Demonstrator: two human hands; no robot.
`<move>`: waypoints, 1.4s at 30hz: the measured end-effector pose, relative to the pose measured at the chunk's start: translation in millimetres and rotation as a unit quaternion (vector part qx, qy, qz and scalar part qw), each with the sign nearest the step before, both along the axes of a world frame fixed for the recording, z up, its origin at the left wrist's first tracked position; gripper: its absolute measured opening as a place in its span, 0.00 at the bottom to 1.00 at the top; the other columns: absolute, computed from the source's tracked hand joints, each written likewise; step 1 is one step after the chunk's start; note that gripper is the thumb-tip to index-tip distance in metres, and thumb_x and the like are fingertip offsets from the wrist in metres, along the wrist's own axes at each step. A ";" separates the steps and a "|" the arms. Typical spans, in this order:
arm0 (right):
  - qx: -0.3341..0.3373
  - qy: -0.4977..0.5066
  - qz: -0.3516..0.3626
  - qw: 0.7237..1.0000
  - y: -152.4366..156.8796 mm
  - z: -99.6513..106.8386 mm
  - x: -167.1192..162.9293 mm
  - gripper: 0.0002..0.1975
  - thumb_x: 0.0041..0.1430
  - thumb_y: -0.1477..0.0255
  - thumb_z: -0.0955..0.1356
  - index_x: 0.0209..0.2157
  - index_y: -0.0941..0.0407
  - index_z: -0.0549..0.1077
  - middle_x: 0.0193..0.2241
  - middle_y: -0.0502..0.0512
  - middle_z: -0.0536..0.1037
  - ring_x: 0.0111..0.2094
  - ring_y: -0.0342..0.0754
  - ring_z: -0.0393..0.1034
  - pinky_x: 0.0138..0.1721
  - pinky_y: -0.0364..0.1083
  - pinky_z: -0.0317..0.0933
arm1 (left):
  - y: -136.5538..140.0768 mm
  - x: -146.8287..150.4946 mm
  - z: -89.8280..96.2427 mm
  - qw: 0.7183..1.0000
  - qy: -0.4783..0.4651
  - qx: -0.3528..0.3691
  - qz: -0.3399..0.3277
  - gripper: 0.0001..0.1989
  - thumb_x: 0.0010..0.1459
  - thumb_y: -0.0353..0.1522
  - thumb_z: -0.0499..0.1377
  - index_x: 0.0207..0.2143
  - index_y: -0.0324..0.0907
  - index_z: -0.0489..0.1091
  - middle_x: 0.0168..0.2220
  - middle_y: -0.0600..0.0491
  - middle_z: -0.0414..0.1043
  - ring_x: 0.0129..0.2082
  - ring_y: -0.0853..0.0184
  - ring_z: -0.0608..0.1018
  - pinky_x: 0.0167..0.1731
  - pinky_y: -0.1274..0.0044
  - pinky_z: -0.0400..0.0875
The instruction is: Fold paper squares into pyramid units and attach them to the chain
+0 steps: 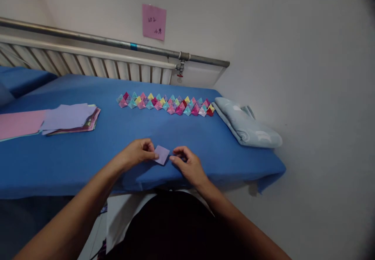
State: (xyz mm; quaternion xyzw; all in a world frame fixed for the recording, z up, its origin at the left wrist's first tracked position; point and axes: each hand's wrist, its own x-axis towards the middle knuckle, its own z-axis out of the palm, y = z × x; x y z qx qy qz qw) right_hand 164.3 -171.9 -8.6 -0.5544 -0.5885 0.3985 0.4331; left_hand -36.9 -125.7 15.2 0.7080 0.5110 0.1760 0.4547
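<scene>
A small folded square of purple paper (162,155) is held at its left corner between the thumb and fingers of my left hand (141,150). To the right of the square, my right hand (187,164) has its thumb and curled fingers apart, with nothing visible between them. Its fingertips are close to the paper's right edge but do not appear to touch it. Beyond both hands, rows of folded paper pieces (170,104) in pink, teal, yellow, red and purple stand on the blue cloth (123,131).
A stack of coloured paper sheets (68,116) lies at the left, beside pink paper (22,123). A folded light blue blanket (249,125) rests at the right end. Behind are a radiator (111,66), a metal pipe (88,38) and a pink note (154,22) on the wall.
</scene>
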 end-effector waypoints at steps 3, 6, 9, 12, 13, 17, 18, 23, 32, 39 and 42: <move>-0.074 0.124 0.034 0.989 -6.2 7.6 -13.7 0.17 0.46 0.65 0.72 0.39 0.55 0.69 0.31 0.51 0.75 0.33 0.46 0.70 0.38 0.47 0.63 | -15.7 2.1 -2.8 0.974 -0.194 -0.026 0.112 0.16 0.42 0.41 0.64 0.24 0.41 0.61 0.20 0.61 0.64 0.22 0.73 0.67 0.24 0.80 0.60; -0.088 0.191 0.045 0.977 -8.0 13.1 -23.1 0.16 0.46 0.66 0.71 0.38 0.55 0.70 0.31 0.50 0.76 0.34 0.45 0.71 0.39 0.46 0.63 | -27.3 9.6 -4.9 0.950 -0.273 -0.033 0.149 0.17 0.40 0.40 0.67 0.23 0.41 0.62 0.19 0.61 0.65 0.21 0.74 0.67 0.25 0.80 0.60; -0.060 0.171 0.042 0.983 -7.0 15.0 -24.2 0.10 0.47 0.67 0.71 0.32 0.55 0.71 0.29 0.48 0.75 0.31 0.44 0.69 0.37 0.45 0.62 | -31.2 12.9 -3.5 0.943 -0.296 -0.043 0.147 0.16 0.40 0.39 0.67 0.28 0.41 0.65 0.23 0.59 0.68 0.23 0.73 0.69 0.27 0.79 0.63; -0.013 0.072 0.043 0.996 -6.3 17.5 -20.8 0.06 0.50 0.66 0.69 0.29 0.54 0.72 0.24 0.46 0.72 0.27 0.43 0.65 0.32 0.43 0.60 | -28.3 7.1 2.9 0.961 -0.261 -0.033 0.086 0.15 0.45 0.39 0.63 0.33 0.41 0.68 0.27 0.57 0.70 0.27 0.71 0.71 0.30 0.77 0.65; 0.014 0.029 0.041 0.999 -6.1 18.9 -19.4 0.06 0.51 0.66 0.69 0.29 0.54 0.72 0.24 0.46 0.71 0.27 0.43 0.65 0.32 0.43 0.60 | -26.5 3.8 5.3 0.972 -0.226 -0.014 0.056 0.13 0.48 0.39 0.62 0.33 0.41 0.69 0.27 0.57 0.70 0.27 0.70 0.71 0.31 0.77 0.65; 0.164 -0.166 0.056 0.971 -5.3 22.0 -14.2 0.04 0.57 0.71 0.66 0.32 0.52 0.74 0.29 0.49 0.75 0.34 0.46 0.66 0.39 0.46 0.58 | -20.8 -5.4 5.3 0.976 -0.057 0.207 -0.027 0.05 0.54 0.33 0.56 0.31 0.42 0.70 0.29 0.56 0.71 0.32 0.68 0.72 0.35 0.76 0.66; 0.203 -0.213 0.066 0.953 -5.1 21.0 -12.7 0.06 0.58 0.73 0.65 0.34 0.52 0.74 0.31 0.51 0.76 0.36 0.47 0.66 0.41 0.47 0.57 | -20.7 -5.5 1.6 0.958 -0.023 0.282 -0.037 0.04 0.55 0.30 0.55 0.31 0.42 0.70 0.30 0.55 0.71 0.34 0.67 0.72 0.36 0.75 0.66; 0.316 -0.382 0.108 0.862 -8.4 4.0 -4.1 0.10 0.63 0.75 0.62 0.39 0.53 0.75 0.38 0.55 0.77 0.39 0.50 0.64 0.43 0.50 0.52 | -32.9 2.4 -29.5 0.848 0.113 0.515 -0.041 0.09 0.60 0.25 0.51 0.31 0.40 0.70 0.31 0.50 0.70 0.33 0.64 0.70 0.35 0.72 0.66; 0.287 -0.412 0.207 0.839 -15.5 -12.1 6.0 0.12 0.62 0.76 0.63 0.46 0.54 0.72 0.41 0.56 0.76 0.42 0.51 0.63 0.43 0.50 0.51 | -67.2 3.0 -40.8 0.855 0.124 0.501 -0.051 0.13 0.62 0.25 0.50 0.46 0.39 0.69 0.42 0.46 0.72 0.41 0.62 0.71 0.39 0.70 0.65; 0.233 -0.367 0.166 0.885 -22.4 -9.3 4.4 0.08 0.62 0.74 0.64 0.42 0.55 0.71 0.37 0.55 0.77 0.40 0.50 0.64 0.43 0.49 0.52 | -66.9 1.3 -41.0 0.864 0.123 0.485 -0.053 0.09 0.65 0.28 0.49 0.39 0.40 0.69 0.36 0.51 0.74 0.33 0.66 0.72 0.39 0.71 0.61; 0.218 -0.351 0.142 0.899 -26.0 -11.6 2.8 0.06 0.63 0.73 0.64 0.40 0.54 0.71 0.37 0.54 0.78 0.40 0.50 0.66 0.43 0.49 0.52 | -65.9 1.3 -42.3 0.862 0.120 0.490 -0.048 0.09 0.65 0.28 0.50 0.40 0.41 0.70 0.37 0.51 0.75 0.35 0.66 0.72 0.39 0.71 0.61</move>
